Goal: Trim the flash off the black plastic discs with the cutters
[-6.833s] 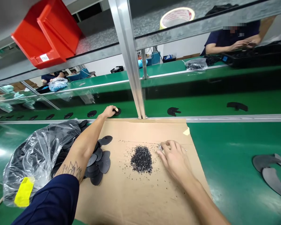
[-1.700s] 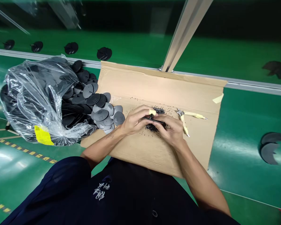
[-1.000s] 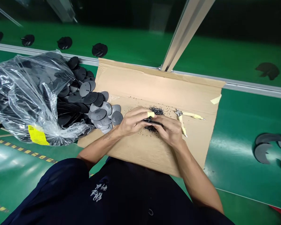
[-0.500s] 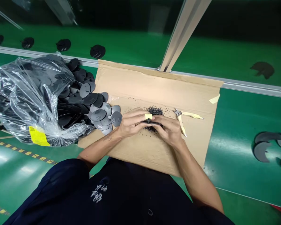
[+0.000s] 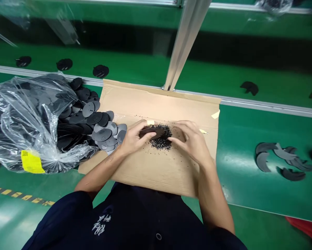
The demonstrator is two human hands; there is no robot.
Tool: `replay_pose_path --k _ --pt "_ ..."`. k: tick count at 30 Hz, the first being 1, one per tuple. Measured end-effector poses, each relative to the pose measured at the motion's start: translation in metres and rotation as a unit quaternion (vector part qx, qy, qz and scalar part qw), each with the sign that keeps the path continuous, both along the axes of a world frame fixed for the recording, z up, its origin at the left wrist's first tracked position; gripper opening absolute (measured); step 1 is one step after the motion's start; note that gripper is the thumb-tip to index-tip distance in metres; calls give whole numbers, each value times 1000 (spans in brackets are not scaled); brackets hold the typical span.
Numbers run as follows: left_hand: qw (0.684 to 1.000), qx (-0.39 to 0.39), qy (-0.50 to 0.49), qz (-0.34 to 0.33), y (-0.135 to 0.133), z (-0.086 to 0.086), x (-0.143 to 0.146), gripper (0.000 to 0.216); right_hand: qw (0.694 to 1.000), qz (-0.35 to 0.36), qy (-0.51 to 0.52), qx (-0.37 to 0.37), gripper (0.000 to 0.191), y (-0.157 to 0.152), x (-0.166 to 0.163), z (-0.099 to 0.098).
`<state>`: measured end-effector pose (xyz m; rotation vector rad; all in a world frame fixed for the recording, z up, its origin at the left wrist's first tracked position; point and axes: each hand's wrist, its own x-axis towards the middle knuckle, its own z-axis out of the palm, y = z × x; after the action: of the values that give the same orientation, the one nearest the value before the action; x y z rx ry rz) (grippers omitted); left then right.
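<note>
My left hand (image 5: 135, 138) grips a flat black disc (image 5: 153, 132) by its left edge, thumb on the near side, with pale yellow tape round one finger. Below the disc lies a heap of tiny black bits (image 5: 162, 143) on the cardboard sheet (image 5: 156, 170). Right of the heap, my right hand (image 5: 191, 140) is apart from the disc, thumb and fingers spread, nothing visible between them. Behind it, yellow-handled pliers (image 5: 204, 132) are mostly hidden; just one handle end shows.
At left, black and grey discs (image 5: 104, 135) spill from a clear plastic bag (image 5: 28, 118) with a yellow label. Curved dark pieces (image 5: 262, 161) lie on the green table at right. A metal post (image 5: 184, 45) rises behind the cardboard, and more discs (image 5: 100, 71) sit along the back.
My right hand has let go of the disc and moved right, its fingers opening. The left hand keeps the disc, now turned to show its flat face. The view has shifted right.
</note>
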<state>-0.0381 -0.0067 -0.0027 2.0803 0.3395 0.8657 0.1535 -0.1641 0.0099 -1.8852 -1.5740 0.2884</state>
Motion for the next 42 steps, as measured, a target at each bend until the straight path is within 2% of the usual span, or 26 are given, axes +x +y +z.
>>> replay_pose_path --k 2,4,7,10,13,16,19,21,24,29,35,42 --pt "1000 5 26 3 4 10 -2 25 989 -64 -95 -94 51 -15 15 2" --pt "999 32 35 -24 9 23 -2 25 966 -107 -153 -180 57 -27 23 0" --pt "992 83 38 -89 15 46 4 22 948 -134 -175 -228 49 -32 26 -1" --pt "981 114 45 -153 21 68 13 19 961 -122 -150 -200 40 -22 24 13" --pt "972 124 44 -195 25 85 23 16 982 -104 -117 -108 38 -4 25 44" --pt "973 110 22 -204 27 92 31 14 990 -104 -96 10 36 14 23 77" --pt "979 86 6 -186 28 91 33 14 991 -81 -52 90 37 24 18 97" --pt "980 78 9 -181 29 89 33 14 992 -43 -30 113 30 26 16 102" --pt "979 70 27 -189 31 90 31 16 994 16 -13 106 22 23 16 101" --pt "979 75 23 -187 35 97 27 18 992 68 -31 103 25 12 18 103" --pt "977 88 12 -195 38 102 25 18 988 59 -115 85 26 9 16 106" --pt "979 68 0 -194 37 98 26 22 983 54 -150 91 26 11 19 100"
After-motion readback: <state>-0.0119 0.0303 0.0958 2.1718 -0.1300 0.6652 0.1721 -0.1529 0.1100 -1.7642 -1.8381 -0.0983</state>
